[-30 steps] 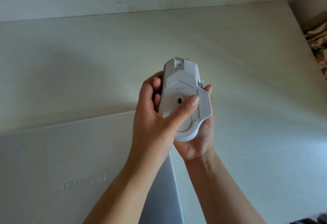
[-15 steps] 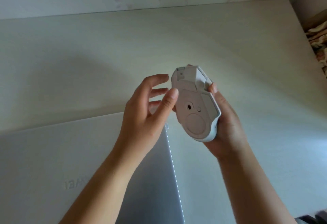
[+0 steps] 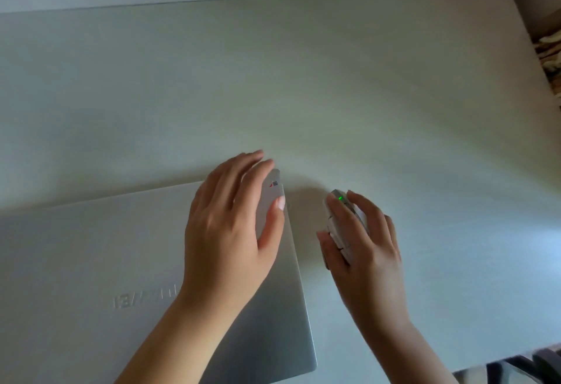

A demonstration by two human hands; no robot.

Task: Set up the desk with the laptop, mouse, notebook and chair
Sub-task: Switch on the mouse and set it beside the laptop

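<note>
Right hand (image 3: 362, 241): fingers curled around mouse (image 3: 344, 222), positioning it right of laptop (image 3: 91, 256).
Left hand (image 3: 230, 225): fingers relaxed, steadying closed laptop's far-right corner.

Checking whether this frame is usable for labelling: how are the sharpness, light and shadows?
Head view: soft overall, left hand slightly motion-blurred over the closed laptop; dim, even light, soft shadow on the desk between the hands; the mouse shows a green light; wide-angle bends the desk's edges.

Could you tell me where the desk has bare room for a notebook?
The pale desk is bare from the closed silver laptop back to the wall, and right of the white mouse. It is crowded where the left hand and right hand meet.
</note>
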